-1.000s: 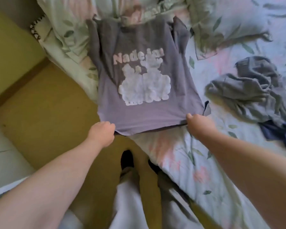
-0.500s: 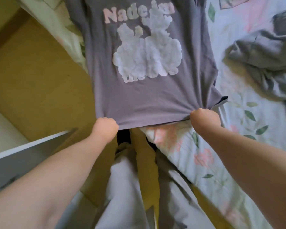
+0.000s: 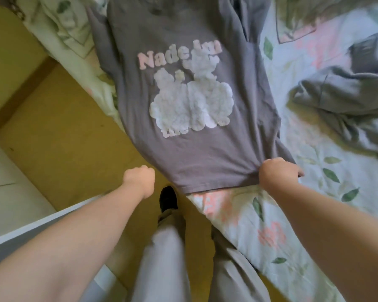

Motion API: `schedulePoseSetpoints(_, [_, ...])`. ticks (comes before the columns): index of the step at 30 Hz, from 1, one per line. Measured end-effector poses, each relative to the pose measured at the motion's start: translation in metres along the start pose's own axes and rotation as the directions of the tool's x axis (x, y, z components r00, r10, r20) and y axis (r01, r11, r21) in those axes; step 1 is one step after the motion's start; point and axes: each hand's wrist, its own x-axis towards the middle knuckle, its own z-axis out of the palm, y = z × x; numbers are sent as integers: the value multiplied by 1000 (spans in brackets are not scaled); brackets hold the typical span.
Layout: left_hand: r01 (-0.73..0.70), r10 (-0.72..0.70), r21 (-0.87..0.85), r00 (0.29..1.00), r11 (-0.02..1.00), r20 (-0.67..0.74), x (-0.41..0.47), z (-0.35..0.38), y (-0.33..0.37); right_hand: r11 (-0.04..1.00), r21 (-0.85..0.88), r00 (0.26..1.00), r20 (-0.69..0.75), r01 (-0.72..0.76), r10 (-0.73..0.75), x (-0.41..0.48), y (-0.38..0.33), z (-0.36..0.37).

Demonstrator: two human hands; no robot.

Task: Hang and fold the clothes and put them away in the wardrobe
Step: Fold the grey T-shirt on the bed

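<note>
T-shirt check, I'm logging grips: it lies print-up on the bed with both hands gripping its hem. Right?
No. In the head view only the right hand grips the hem of the grey T-shirt; the left hand is curled beside it, off the cloth. It does lie print-up on the bed.

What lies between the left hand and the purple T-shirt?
Only bare yellow floor, in the head view; the left hand does not touch the T-shirt.

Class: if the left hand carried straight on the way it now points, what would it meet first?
The left hand would probably meet the grey T-shirt near its hem; depth unclear.
</note>
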Motion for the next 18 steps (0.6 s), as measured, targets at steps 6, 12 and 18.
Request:
schedulePoseSetpoints(6, [80, -113, -272, 988, 959, -105, 32, -75, -27, 1000, -24, 981, 194, -10, 15, 4, 1, -39])
schedulePoseSetpoints(12, [115, -384, -690, 889, 715, -249, 115, -159, -96, 906, 217, 910, -293, 363, -295, 21, -105, -150])
schedulePoseSetpoints(18, [112, -740, -974, 668, 198, -74, 214, -223, -196, 729, 376, 786, -506, 572, -355, 41, -226, -257])
